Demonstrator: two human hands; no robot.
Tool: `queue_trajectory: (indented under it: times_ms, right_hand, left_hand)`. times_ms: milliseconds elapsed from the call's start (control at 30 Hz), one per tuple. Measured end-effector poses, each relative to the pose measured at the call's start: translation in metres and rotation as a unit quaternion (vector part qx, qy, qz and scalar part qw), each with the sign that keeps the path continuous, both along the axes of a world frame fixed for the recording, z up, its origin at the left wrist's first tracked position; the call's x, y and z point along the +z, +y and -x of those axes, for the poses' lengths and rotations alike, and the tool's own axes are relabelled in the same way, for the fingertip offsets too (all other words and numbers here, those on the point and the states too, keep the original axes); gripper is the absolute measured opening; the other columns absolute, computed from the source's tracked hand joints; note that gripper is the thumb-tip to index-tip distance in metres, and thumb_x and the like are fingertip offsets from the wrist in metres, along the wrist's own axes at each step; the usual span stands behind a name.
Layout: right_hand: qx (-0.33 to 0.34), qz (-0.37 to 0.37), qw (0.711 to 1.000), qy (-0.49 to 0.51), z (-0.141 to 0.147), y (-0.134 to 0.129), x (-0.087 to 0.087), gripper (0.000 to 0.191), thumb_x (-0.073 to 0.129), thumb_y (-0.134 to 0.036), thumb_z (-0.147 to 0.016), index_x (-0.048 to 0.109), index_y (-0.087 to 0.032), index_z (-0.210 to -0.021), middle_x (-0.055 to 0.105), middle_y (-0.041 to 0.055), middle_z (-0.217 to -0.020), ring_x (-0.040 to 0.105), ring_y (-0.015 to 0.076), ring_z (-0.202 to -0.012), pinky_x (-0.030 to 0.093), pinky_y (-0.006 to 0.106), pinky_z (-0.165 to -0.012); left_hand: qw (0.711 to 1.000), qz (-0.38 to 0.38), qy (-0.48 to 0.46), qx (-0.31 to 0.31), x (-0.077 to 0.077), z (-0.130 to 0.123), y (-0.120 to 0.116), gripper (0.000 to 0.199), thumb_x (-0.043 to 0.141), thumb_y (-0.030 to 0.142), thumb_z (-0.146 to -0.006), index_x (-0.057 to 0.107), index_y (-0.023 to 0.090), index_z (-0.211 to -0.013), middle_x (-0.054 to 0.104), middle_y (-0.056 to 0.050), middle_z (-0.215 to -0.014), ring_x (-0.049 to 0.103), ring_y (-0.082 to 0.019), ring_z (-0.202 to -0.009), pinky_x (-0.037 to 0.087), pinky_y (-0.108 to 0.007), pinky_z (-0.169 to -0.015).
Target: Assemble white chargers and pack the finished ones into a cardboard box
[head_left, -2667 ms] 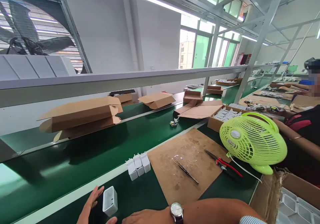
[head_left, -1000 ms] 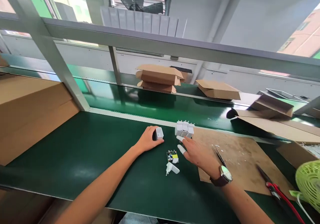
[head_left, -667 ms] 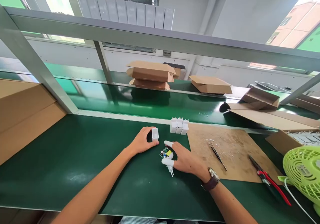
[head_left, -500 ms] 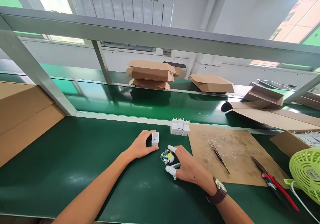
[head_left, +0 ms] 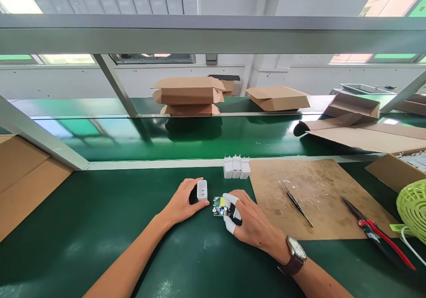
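Note:
My left hand (head_left: pixel 186 201) holds a small white charger housing (head_left: pixel 202 190) between thumb and fingers on the green mat, its slotted end showing. Just right of it, my right hand (head_left: pixel 242 213), with white covers on thumb and index finger, grips a small green circuit board (head_left: pixel 219 206) with yellow and blue parts. The board's right end is hidden by the fingertips. Behind the hands, three white plug pieces (head_left: pixel 236 167) stand side by side with their pins up.
On a brown board (head_left: pixel 319 191) to the right lie tweezers (head_left: pixel 297 204) and red-handled pliers (head_left: pixel 379 233). A green basket-like object (head_left: pixel 412 209) is at the far right. Cardboard boxes (head_left: pixel 189 90) stand behind, one more (head_left: pixel 29 178) at left. A metal bar (head_left: pixel 213 36) crosses above.
The camera view has levelled and shifted. My right hand has closed on the circuit board, which has turned straighter. The housing's slotted end now shows more plainly in my left hand.

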State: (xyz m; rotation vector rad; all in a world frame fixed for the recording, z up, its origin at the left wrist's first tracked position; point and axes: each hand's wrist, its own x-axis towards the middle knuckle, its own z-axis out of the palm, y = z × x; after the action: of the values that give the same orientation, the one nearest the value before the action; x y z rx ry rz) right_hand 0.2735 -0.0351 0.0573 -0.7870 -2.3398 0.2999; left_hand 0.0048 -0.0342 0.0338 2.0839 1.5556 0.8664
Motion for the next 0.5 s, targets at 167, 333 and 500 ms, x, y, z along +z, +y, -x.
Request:
queue_trajectory:
  times_ms: [167, 333, 500]
  right_hand:
    - [0.000, -0.118, 0.990, 0.073, 0.003, 0.000, 0.004, 0.058, 0.059, -0.009, -0.094, 0.038, -0.021, -0.146, 0.061, 0.0161, -0.127, 0.060, 0.0311, -0.122, 0.060, 0.053, -0.097]
    - [-0.016, -0.155, 0.986, 0.065, 0.002, -0.002, 0.002, 0.065, 0.058, -0.007, -0.096, 0.030, -0.017, -0.154, 0.062, 0.0192, -0.131, 0.058, 0.0331, -0.130, 0.060, 0.055, -0.100]
    - [0.001, -0.143, 0.988, 0.056, 0.001, -0.003, 0.002, 0.073, 0.060, -0.008, -0.094, 0.026, -0.016, -0.158, 0.063, 0.0198, -0.134, 0.059, 0.0328, -0.130, 0.060, 0.054, -0.101]
  left_hand:
    - [0.998, -0.052, 0.009, -0.026, 0.001, -0.007, -0.005, 0.063, 0.072, 0.038, -0.089, 0.046, 0.027, -0.146, 0.062, -0.010, -0.135, 0.062, -0.026, -0.123, 0.053, -0.045, -0.108]
    - [0.990, -0.122, 0.036, -0.065, 0.004, -0.016, -0.012, 0.064, 0.065, 0.033, -0.095, 0.038, 0.030, -0.153, 0.057, -0.011, -0.132, 0.063, -0.024, -0.119, 0.055, -0.041, -0.104]
    - [0.982, -0.159, 0.069, -0.076, 0.006, -0.018, -0.013, 0.070, 0.063, 0.024, -0.094, 0.034, 0.033, -0.156, 0.056, -0.010, -0.127, 0.063, -0.024, -0.115, 0.058, -0.039, -0.099]
